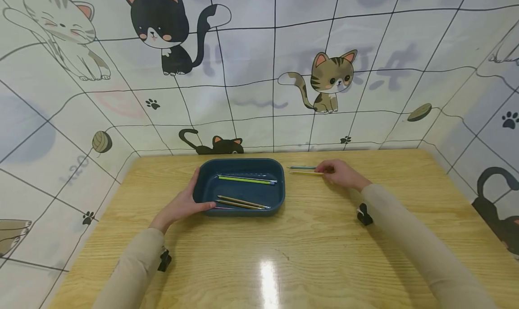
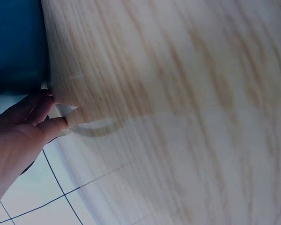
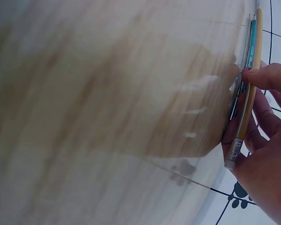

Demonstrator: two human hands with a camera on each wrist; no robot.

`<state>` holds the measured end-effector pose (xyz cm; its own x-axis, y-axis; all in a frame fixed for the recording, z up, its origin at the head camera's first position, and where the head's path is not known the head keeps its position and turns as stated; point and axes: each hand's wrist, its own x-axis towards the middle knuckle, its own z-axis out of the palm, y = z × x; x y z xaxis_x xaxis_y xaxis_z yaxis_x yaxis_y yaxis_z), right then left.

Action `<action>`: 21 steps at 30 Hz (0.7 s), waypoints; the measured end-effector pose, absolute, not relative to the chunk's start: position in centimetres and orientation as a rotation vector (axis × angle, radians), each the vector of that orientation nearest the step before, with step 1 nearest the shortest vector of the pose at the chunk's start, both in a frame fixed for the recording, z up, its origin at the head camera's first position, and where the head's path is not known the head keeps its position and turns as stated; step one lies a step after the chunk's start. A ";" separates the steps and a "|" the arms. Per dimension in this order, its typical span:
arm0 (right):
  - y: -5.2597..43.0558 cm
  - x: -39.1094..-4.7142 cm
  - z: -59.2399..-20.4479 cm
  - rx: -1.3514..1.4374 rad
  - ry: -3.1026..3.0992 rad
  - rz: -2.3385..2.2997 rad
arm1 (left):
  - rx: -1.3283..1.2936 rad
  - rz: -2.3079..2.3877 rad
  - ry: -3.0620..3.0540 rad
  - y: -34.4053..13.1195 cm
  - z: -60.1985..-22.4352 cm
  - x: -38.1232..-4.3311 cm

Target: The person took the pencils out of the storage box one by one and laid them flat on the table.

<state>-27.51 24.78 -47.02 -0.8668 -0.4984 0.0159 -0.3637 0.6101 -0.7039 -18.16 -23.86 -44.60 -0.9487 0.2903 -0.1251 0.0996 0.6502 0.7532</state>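
A dark blue rectangular bin (image 1: 243, 213) stands on the wooden table. My left hand (image 1: 184, 206) holds its left end, with the thumb over the front rim and the fingers along the outer side. Inside the bin lie a yellow-green pencil (image 1: 246, 180) near the back and several brown pencils (image 1: 241, 202) near the front. To the right of the bin, my right hand (image 1: 342, 174) pinches a yellow pencil (image 3: 247, 112), which has an eraser end. A teal pencil (image 3: 252, 42) lies close beside it, partly hidden by the fingers; whether it is gripped too, I cannot tell.
A white cloth (image 1: 251, 74) printed with cats and a grid rises behind and beside the wooden table (image 1: 227, 259). Glare shows at the table's front middle. Small black devices (image 1: 364, 214) are strapped at the wrists.
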 end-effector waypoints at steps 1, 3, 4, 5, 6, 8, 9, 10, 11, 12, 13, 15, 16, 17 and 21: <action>24.8 -27.6 -47.1 -0.719 2.655 -1.096 | 0.316 1.179 2.637 -23.8 -44.6 -18.2; 24.7 -27.7 -47.1 -0.722 2.657 -1.097 | 0.311 1.175 2.637 -23.8 -44.7 -18.2; 24.7 -27.8 -47.1 -0.727 2.656 -1.095 | 0.307 1.174 2.636 -23.8 -44.7 -18.2; 24.7 -27.9 -47.1 -0.730 2.655 -1.094 | 0.306 1.174 2.636 -23.8 -44.7 -18.2; 24.7 -27.9 -47.1 -0.729 2.658 -1.090 | 0.304 1.175 2.634 -23.7 -44.7 -18.2; 24.7 -28.0 -47.1 -0.729 2.658 -1.085 | 0.303 1.176 2.631 -23.7 -44.7 -18.2; 24.7 -28.1 -47.1 -0.734 2.660 -1.077 | 0.302 1.179 2.631 -23.7 -44.7 -18.2; 24.7 -28.1 -47.0 -0.737 2.663 -1.070 | 0.304 1.180 2.631 -23.7 -44.7 -18.2; 24.6 -28.1 -47.0 -0.740 2.669 -1.059 | 0.306 1.181 2.632 -23.8 -44.7 -18.2; 24.6 -28.1 -47.0 -0.743 2.673 -1.050 | 0.305 1.181 2.634 -23.8 -44.8 -18.2; 24.6 -28.1 -47.0 -0.751 2.673 -1.045 | 0.305 1.182 2.634 -23.8 -44.8 -18.2; 24.6 -28.2 -46.9 -0.760 2.682 -1.030 | 0.309 1.187 2.634 -23.9 -44.9 -18.3; 24.5 -28.2 -46.8 -0.765 2.684 -1.025 | 0.310 1.187 2.635 -23.9 -44.9 -18.3; 24.5 -28.2 -46.8 -0.775 2.692 -1.013 | 0.309 1.185 2.635 -23.9 -44.9 -18.3; 24.2 -28.2 -46.6 -0.819 2.741 -0.933 | 0.301 1.180 2.639 -24.0 -44.9 -18.3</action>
<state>-28.21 24.21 -46.62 -0.8438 -0.5346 0.0474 -0.4525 0.6612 -0.5984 -18.27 -24.00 -44.90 -0.9513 0.2803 -0.1284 0.0912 0.6536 0.7513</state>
